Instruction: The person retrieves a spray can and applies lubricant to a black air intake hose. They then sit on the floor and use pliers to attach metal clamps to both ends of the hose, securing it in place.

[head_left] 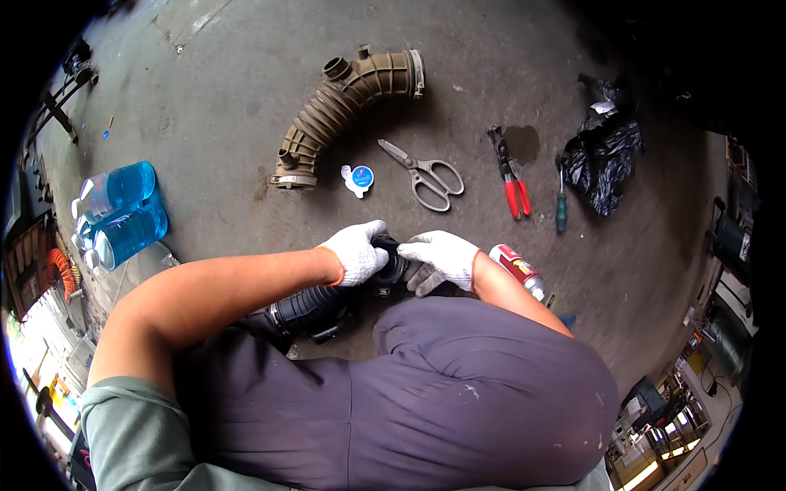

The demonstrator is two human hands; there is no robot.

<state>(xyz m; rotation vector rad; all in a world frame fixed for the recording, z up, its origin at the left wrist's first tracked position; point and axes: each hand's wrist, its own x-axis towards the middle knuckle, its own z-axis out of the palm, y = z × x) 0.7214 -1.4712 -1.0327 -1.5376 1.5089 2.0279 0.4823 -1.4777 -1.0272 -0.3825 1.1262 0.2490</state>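
Where concrete floor (246,98) spreads, stained, grey.

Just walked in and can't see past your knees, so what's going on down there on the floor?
A person sits on the concrete floor with both gloved hands on a black ribbed hose: the left hand and right hand meet at its open end. Beyond them lie a tan ribbed hose, scissors, red-handled pliers, a screwdriver and a black bag. A spray can lies by the right wrist, two blue bottles to the left.
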